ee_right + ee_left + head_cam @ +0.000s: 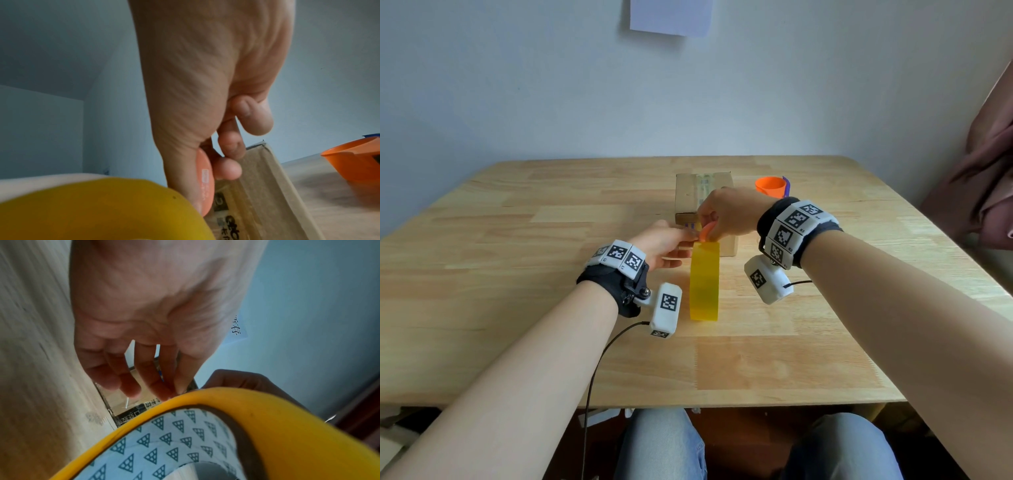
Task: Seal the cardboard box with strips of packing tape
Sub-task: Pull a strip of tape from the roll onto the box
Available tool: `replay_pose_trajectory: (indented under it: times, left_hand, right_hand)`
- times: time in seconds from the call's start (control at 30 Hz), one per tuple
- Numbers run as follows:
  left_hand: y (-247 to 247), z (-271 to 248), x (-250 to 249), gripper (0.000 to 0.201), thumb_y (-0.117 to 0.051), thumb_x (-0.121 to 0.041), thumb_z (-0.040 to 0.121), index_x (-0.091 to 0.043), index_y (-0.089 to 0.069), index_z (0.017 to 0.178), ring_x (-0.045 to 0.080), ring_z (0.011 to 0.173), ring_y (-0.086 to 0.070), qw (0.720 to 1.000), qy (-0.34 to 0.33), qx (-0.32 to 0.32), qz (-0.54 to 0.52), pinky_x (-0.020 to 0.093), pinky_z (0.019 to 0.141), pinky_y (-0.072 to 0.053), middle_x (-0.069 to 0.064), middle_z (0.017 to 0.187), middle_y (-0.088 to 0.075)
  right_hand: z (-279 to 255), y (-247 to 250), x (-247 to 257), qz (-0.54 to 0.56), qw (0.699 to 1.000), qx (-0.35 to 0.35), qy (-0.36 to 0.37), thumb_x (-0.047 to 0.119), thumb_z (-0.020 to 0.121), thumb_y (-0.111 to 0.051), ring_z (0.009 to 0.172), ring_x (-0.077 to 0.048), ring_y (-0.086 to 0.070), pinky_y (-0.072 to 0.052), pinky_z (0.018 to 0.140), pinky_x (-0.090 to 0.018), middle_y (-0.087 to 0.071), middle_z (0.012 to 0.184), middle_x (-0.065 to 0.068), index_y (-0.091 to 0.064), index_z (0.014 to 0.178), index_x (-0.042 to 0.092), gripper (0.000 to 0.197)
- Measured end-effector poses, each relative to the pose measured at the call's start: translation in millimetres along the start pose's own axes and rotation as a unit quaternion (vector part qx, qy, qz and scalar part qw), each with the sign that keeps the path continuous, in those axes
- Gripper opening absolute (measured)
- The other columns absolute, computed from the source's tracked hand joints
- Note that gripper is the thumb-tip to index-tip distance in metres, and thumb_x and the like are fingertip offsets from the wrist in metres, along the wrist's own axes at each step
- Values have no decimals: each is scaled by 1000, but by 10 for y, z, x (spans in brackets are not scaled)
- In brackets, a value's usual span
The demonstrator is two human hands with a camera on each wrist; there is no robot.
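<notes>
Both hands meet at the top of a yellow roll of packing tape [704, 281], which stands on edge on the wooden table [517, 240] with its flat faces turned left and right. The right hand [726, 214] has thumb and curled fingers closed round a small orange cutter [203, 183], held just above the roll's top. The left hand [664, 246] reaches in from the left, its fingertips [164, 392] meeting at the roll's upper rim; they appear to pinch the loose tape end, though the film itself is too thin and blurred to make out. The cardboard box [688, 195] lies directly beyond the two grips, almost touching the roll, its long axis running away from the person, with older tape along its top seam. The right hand is nearer the box. An orange cup [770, 186] stands to the right of the box. Any strip freed here would, by this layout, be carried straight forward onto the seam.
</notes>
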State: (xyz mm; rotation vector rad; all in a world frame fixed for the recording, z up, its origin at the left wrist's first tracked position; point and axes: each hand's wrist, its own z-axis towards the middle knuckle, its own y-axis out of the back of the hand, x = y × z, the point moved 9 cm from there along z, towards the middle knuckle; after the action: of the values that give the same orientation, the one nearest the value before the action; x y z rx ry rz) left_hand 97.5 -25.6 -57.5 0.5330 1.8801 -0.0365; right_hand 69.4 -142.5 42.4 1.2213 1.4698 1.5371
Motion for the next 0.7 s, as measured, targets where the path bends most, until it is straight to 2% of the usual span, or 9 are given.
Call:
replay_pose_trajectory:
  times: [0.1,0.17,0.3,0.4,0.47,0.6,0.7]
  left_hand:
    - [16,-34,-25,14,-74,-22,93,-17,-76,105,18,88,-67,1000,7,-15,16,33,80,-51,6,103,-74]
    - [34,-33,-45,10,-77,-24,91,-20,-77,100,16,86,-68,999,0,-26,33,32,79,-51,3,99,-75]
    - [41,-15,-52,15,-81,-29,87,-21,-77,100,14,82,-64,998,-8,-36,43,32,77,-53,0,90,-72]
    - [63,-26,-55,17,-80,-28,89,-18,-78,104,11,74,-57,998,-9,-42,38,31,75,-52,-5,79,-68]
    - [68,-43,-61,17,-80,-27,90,-18,-78,104,10,68,-54,998,-11,-45,35,31,76,-52,-7,75,-66]
    - [62,-64,-69,18,-79,-26,90,-18,-77,106,9,67,-54,998,-10,-46,35,32,75,-52,-6,76,-66]
    - [62,-77,-55,16,-78,-28,91,-19,-77,104,12,76,-58,999,-6,-44,31,31,69,-54,-3,85,-69]
  right_hand:
    - [-3,-2,8,6,1000,-2,3,30,84,-75,67,-12,-51,-41,59,-28,-58,74,8,-59,65,31,25]
    - [-8,2,17,7,1000,-2,6,30,84,-75,67,-12,-51,-42,60,-28,-58,75,8,-58,65,31,25]
    - [-27,14,-2,-3,1000,-8,7,27,84,-73,67,-12,-50,-41,59,-28,-56,73,9,-61,68,28,20]
    - [-57,12,-52,-15,1000,-10,2,27,85,-73,68,-12,-50,-38,57,-26,-57,74,8,-67,78,21,11]
    - [-77,13,-90,-12,1000,-14,-2,28,84,-73,70,-15,-53,-40,58,-26,-60,78,6,-69,80,19,10]
    - [-130,11,-197,-21,1000,-11,-14,29,80,-78,76,-17,-61,-47,63,-29,-62,77,10,-70,78,22,11]
    - [-198,-22,-330,-25,999,7,-33,31,81,-78,84,-18,-66,-55,70,-33,-68,84,7,-73,85,22,11]
